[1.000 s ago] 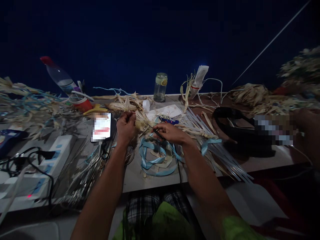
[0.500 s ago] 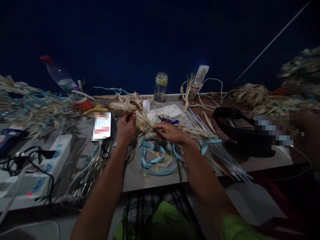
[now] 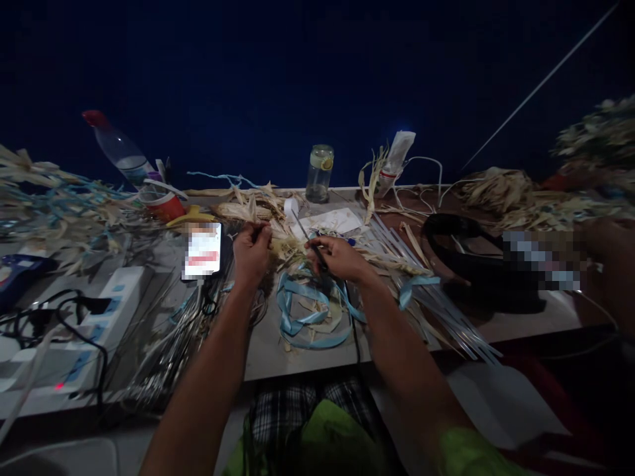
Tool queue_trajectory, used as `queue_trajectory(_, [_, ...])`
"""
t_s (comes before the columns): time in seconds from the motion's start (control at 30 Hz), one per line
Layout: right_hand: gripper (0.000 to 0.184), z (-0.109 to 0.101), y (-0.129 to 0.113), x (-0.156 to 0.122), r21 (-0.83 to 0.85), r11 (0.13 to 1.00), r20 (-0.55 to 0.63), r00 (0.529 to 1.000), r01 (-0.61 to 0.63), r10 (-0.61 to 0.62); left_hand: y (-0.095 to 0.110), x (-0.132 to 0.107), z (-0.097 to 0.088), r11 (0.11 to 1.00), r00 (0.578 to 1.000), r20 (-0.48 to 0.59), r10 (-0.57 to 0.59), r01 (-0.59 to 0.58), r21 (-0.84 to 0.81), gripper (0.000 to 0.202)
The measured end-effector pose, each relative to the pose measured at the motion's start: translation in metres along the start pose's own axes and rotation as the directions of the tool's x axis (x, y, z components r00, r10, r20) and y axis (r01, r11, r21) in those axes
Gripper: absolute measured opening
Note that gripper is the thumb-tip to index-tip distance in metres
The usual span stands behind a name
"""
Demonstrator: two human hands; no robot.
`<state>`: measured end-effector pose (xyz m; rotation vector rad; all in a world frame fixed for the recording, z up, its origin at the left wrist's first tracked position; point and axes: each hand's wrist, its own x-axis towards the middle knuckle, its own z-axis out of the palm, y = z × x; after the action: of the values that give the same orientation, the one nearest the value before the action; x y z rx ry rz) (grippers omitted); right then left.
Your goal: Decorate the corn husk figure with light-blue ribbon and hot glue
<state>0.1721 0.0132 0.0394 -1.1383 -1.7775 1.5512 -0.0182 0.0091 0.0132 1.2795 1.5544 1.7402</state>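
Near the middle of the table, my left hand (image 3: 252, 250) is closed in a pinch, and what lies between its fingertips is too small and dark to make out. Beside it, my right hand (image 3: 339, 256) grips a slim dark tool (image 3: 317, 251) with a long, thin tip pointing up and left; whether it is scissors or tweezers I cannot tell. Pale dry husk scraps (image 3: 284, 246) lie between and beyond the hands. Below my right hand a light blue ribbon (image 3: 297, 316) lies in loose loops. A lit phone (image 3: 203, 251) stands left of my left hand.
Wires (image 3: 173, 360) and a power strip (image 3: 102, 324) lie on the left. Behind stand a glass jar (image 3: 319, 173), a tilted bottle (image 3: 119, 149) and a corn cob (image 3: 243, 210). Clear rods (image 3: 421, 284) and a black headband-like object (image 3: 461, 244) are right, near another person's hand (image 3: 608, 264).
The dark tool in my right hand has swung to a steeper angle, its tip now higher and farther forward. My left hand has hardly moved and stays pinched.
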Motion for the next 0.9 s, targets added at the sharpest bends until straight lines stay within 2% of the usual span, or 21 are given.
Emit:
queue_trajectory(0.17, [0.054,0.008,0.007,0.004,-0.173,0.984,-0.026,0.999,-0.034,0.03,0.009,-0.008,0.005,0.998,0.999,0.019,0.029,-0.028,-0.048,0.017])
queue_trajectory(0.37, [0.038,0.014,0.004,0.001,-0.427,0.901,0.008,0.996,0.083,-0.088,0.016,-0.014,0.008,0.997,0.998,0.06,0.0,0.005,-0.074,0.019])
queue_trajectory(0.47, [0.039,0.015,0.001,0.003,-0.563,0.818,0.025,0.992,0.114,-0.121,0.019,-0.016,0.009,0.999,0.999,0.051,0.01,-0.008,-0.038,0.018])
queue_trajectory(0.57, [0.045,0.018,-0.003,0.006,-0.711,0.704,-0.068,0.994,0.012,-0.085,0.02,-0.017,0.008,0.999,0.999,0.04,0.017,-0.015,-0.029,0.017])
queue_trajectory(0.63, [0.04,0.022,-0.006,0.007,-0.775,0.631,-0.094,0.993,-0.031,-0.066,0.02,-0.017,0.008,0.999,0.999,0.044,0.004,-0.002,-0.037,0.016])
queue_trajectory(0.73, [0.032,0.029,-0.012,0.005,-0.833,0.553,-0.063,0.998,-0.038,-0.026,0.02,-0.018,0.008,1.0,0.999,0.052,-0.002,0.004,-0.026,0.017])
queue_trajectory(0.9, [0.034,0.034,-0.021,-0.001,-0.89,0.456,-0.044,0.999,-0.026,-0.029,0.02,-0.02,0.009,0.998,0.995,0.101,0.002,-0.008,0.056,0.021])
